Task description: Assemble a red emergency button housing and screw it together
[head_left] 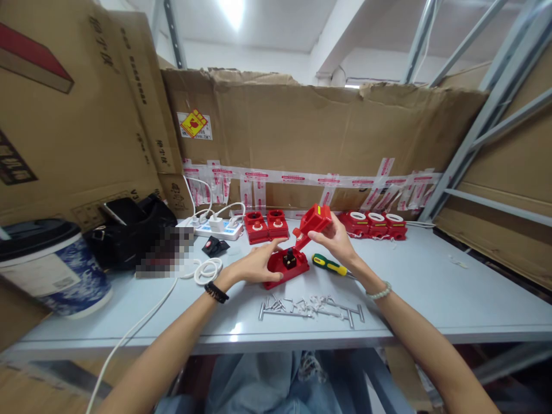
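Pale desk [435, 287], midway between front and back edges: my right grip [334, 237] pinches red housing [323, 217] above red base [304, 267], left grip [257, 263] loosely clasps base's left end; probably light, stiff plastic, hold sidewalls.

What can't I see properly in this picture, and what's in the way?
All in the head view:
Red base: its left end is partly covered by the left hand.
Screwdriver: its tip is hidden by the right arm.
Cup: cut off by the left edge.
Patch: mosaic squares hide what's there.
Screws: too small and jumbled to count.
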`<state>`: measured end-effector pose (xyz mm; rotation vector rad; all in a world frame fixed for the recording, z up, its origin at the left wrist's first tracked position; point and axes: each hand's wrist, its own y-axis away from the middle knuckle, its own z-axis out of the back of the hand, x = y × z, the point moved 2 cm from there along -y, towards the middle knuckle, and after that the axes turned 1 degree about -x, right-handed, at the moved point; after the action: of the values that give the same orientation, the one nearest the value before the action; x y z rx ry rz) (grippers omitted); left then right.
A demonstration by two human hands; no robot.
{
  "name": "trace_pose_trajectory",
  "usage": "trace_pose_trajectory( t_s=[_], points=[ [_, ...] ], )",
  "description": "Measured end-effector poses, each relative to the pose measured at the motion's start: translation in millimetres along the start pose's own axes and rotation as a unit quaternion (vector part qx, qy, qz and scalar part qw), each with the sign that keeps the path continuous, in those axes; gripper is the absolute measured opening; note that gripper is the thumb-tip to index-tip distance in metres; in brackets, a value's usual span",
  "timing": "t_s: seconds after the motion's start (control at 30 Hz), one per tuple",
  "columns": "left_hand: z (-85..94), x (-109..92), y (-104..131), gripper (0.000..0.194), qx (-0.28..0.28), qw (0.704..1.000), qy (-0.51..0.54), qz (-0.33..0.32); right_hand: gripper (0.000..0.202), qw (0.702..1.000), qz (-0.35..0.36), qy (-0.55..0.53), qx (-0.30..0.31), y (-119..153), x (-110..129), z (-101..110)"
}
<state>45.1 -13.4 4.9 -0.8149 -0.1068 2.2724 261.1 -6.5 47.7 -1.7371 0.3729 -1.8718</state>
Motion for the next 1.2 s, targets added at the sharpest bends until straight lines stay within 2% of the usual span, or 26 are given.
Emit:
trace_pose_trajectory(
  t_s=[0.03,0.1,0.17,0.23,0.3,0.37,0.47,0.57,0.63,0.73,0.8,0.87,0.93,1.03,1.13,1.2],
  points=[
    [6.9,0.2,2.0,0.081,0.011,1.000,-0.010,0.001,0.055,1.000,-0.002,-0.003,0.000,0.3,-0.6,-0.2],
    [25.8,3.3,11.1,0.073,-0.020,0.998,-0.053,0.030,0.056,1.000,-0.004,-0.008,-0.006,0.7,-1.6,0.4],
    [46.4,11.4,28.6,0.066,-0.072,0.980,-0.151,0.111,0.055,1.000,-0.002,-0.016,-0.014,0.6,-1.4,1.9],
    [61.1,23.0,51.7,0.064,-0.058,0.949,-0.227,0.213,0.053,0.999,0.006,-0.027,-0.016,0.3,0.2,3.1],
    [68.8,35.0,74.4,0.062,-0.026,0.924,-0.257,0.282,0.052,0.999,0.012,-0.035,-0.012,0.2,2.2,3.0],
    [71.2,45.0,90.6,0.061,-0.018,0.917,-0.254,0.308,0.051,0.999,0.013,-0.037,-0.005,0.4,3.7,1.8],
    [67.7,52.6,97.8,0.044,-0.004,0.941,-0.209,0.267,0.052,1.000,0.012,-0.026,0.002,1.2,4.7,0.1],
    [66.5,44.6,89.4,0.036,-0.061,0.959,-0.184,0.207,0.054,1.000,0.010,-0.012,0.009,2.2,4.2,-0.6],
    [66.8,27.1,76.8,0.038,-0.112,0.973,-0.152,0.135,0.054,1.000,0.011,-0.012,0.023,3.1,3.3,-1.6],
    [67.3,-9.7,48.9,0.036,-0.192,0.977,-0.088,0.014,0.057,0.998,0.022,-0.017,0.051,4.9,0.7,-4.8],
    [64.3,-31.1,26.3,0.034,-0.215,0.975,-0.030,-0.035,0.061,0.997,0.031,-0.022,0.063,6.3,-1.2,-7.2],
    [58.1,-43.8,4.7,0.036,-0.239,0.968,0.056,-0.057,0.065,0.996,0.040,-0.033,0.071,7.4,-2.3,-9.3],
    [48.0,-48.1,-12.2,0.038,-0.240,0.957,0.142,-0.081,0.068,0.995,0.047,-0.045,0.079,8.1,-2.5,-10.9],
    [31.9,-44.8,-24.5,0.040,-0.234,0.938,0.226,-0.117,0.069,0.994,0.045,-0.048,0.083,8.5,-2.0,-11.8],
    [22.4,-39.3,-24.1,0.043,-0.220,0.931,0.259,-0.132,0.072,0.995,0.045,-0.041,0.078,9.0,-1.2,-12.0],
    [21.5,-37.8,-21.1,0.043,-0.222,0.936,0.236,-0.140,0.076,0.995,0.049,-0.037,0.083,9.6,-0.6,-12.9]
  ],
)
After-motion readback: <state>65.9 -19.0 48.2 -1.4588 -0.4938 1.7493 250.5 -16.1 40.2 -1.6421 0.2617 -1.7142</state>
